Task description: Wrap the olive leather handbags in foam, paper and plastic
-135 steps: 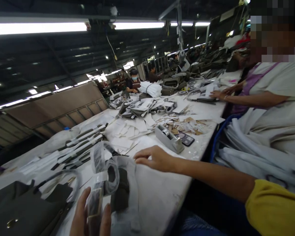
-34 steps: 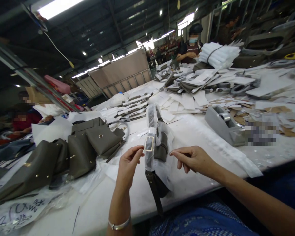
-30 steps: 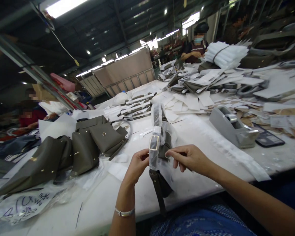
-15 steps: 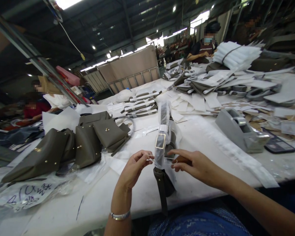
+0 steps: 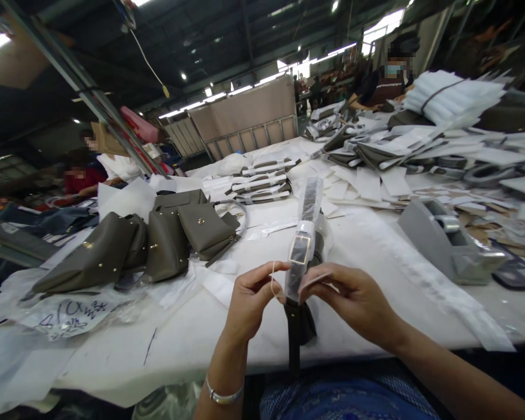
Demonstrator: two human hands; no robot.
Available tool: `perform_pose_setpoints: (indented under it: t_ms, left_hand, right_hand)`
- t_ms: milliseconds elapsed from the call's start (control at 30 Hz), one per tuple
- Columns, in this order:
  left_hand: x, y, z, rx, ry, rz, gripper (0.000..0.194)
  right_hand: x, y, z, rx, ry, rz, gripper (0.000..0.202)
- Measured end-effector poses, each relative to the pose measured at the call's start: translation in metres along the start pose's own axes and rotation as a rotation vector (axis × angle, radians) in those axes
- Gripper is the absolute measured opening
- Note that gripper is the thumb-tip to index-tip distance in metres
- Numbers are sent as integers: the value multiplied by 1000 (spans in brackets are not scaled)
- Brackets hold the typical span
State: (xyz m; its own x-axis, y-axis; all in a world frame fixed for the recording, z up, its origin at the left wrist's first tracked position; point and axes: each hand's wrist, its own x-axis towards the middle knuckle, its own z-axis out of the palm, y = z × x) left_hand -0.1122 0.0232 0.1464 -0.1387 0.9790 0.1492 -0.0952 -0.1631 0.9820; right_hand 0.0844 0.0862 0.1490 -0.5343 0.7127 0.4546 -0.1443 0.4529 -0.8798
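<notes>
A dark olive strap [image 5: 308, 204] wrapped in clear plastic, with a gold square buckle [image 5: 300, 249], stands up in front of me. Below it the unwrapped strap end [image 5: 293, 338] hangs toward the table's front edge. My left hand [image 5: 250, 300] is closed in a pinch beside the strap, a thin white string [image 5: 272, 277] looping from its fingertips. On the other side, my right hand [image 5: 359, 300] pinches a small flat tag [image 5: 317, 279] against the wrapped strap. The fingertips of both hands are partly hidden behind the strap and tag.
Several olive handbags [image 5: 168, 245] lie at left, near a plastic bag with handwriting [image 5: 70, 315]. A grey tape dispenser [image 5: 446, 245] stands at right beside a dark device [image 5: 518, 268]. Wrapped straps [image 5: 262, 184] and piled papers lie behind. A masked person [image 5: 382, 81] works across the table.
My right hand has closed in on the strap, and the tag now shows in its fingers. The string, earlier stretched across toward the right hand, now loops at my left fingertips. The camera view has shifted.
</notes>
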Motion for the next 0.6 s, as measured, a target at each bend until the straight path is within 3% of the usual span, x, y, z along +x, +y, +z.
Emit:
perform_pose_setpoints:
  t_ms: [133, 200, 300, 433, 600]
  left_hand:
    - [1, 17, 4, 38, -27, 96, 35]
    - [-2, 27, 9, 103, -44, 109, 31]
    - [-9, 40, 20, 341, -34, 165, 27]
    - [-23, 53, 29, 731, 69, 402, 22]
    - [-53, 65, 22, 985, 332, 723, 46]
  right_hand:
    - [11, -7, 5, -209, -74, -50, 54]
    - [14, -11, 6, -330, -111, -97, 66]
    - [15, -18, 6, -495, -136, -158, 69]
    - [13, -20, 4, -458, -155, -182, 69]
    - [1, -4, -3, -424, -41, -128, 44]
